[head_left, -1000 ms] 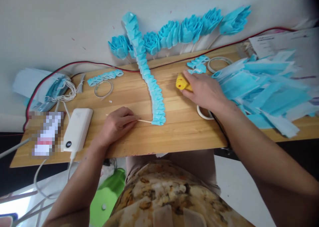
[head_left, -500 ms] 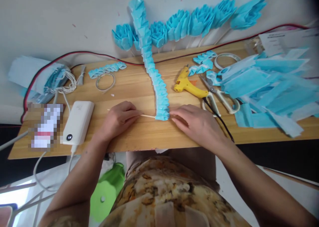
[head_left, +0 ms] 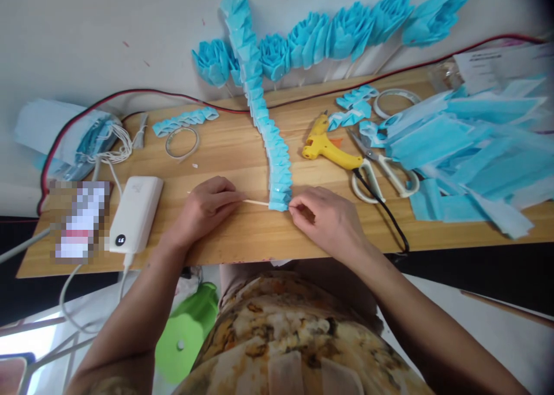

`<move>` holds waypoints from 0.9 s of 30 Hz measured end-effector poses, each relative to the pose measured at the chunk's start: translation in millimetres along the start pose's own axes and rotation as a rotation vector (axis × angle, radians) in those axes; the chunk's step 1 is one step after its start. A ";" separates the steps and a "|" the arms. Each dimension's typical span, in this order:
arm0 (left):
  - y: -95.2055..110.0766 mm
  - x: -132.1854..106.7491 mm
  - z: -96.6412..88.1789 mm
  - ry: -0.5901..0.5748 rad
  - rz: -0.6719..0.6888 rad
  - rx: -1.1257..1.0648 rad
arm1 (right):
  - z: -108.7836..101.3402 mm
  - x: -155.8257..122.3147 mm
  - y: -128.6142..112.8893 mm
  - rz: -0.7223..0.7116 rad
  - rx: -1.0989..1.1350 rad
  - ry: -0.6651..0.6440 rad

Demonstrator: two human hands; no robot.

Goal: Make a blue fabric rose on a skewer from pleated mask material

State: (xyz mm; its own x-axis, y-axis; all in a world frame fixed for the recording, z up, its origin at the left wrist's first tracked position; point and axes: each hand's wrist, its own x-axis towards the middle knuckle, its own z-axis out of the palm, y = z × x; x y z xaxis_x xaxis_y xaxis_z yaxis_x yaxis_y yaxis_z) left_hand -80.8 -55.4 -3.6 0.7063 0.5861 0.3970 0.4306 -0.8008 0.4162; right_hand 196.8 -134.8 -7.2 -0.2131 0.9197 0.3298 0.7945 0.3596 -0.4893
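My left hand (head_left: 214, 204) is closed on a thin wooden stick (head_left: 257, 202), which runs to the near end of a long pleated blue strip (head_left: 277, 149). The strip stretches away over the table and up against the wall. My right hand (head_left: 326, 216) pinches at the strip's near end, thumb and forefinger together at its right edge; whether they hold the strip or the tip of the stick is hidden. Beyond my right hand lies a yellow glue gun (head_left: 333, 146), with white-handled scissors (head_left: 385, 167) beside it.
Several blue folded flowers (head_left: 309, 40) on sticks lean on the wall. Blue sheets (head_left: 471, 152) are heaped at the right. A tape roll (head_left: 198, 144), a white power bank (head_left: 136, 213) and a phone (head_left: 82, 222) lie left. The glue gun's black cord (head_left: 385, 210) crosses the table's front edge.
My right hand has turned and its fingers have closed into a pinch at the strip's near end. My left hand stays put on the stick.
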 end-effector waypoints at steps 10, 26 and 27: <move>-0.6 0.5 -0.3 -0.026 -0.011 0.023 | 5.2 -3.0 3.6 -0.003 -0.016 0.014; -1.0 -0.6 1.2 -0.021 0.039 0.040 | 5.4 -9.1 8.1 -0.062 -0.008 -0.001; -0.8 -0.7 1.3 -0.022 0.039 0.039 | 5.7 -9.1 7.5 -0.064 -0.018 0.004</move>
State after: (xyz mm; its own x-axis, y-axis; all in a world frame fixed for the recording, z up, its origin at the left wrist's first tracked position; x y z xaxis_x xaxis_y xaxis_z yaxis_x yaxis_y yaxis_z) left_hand -81.0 -55.3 -5.2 0.7352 0.5515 0.3940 0.4233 -0.8276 0.3686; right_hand 201.5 -139.6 -18.4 -0.2613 0.8943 0.3633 0.7893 0.4146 -0.4529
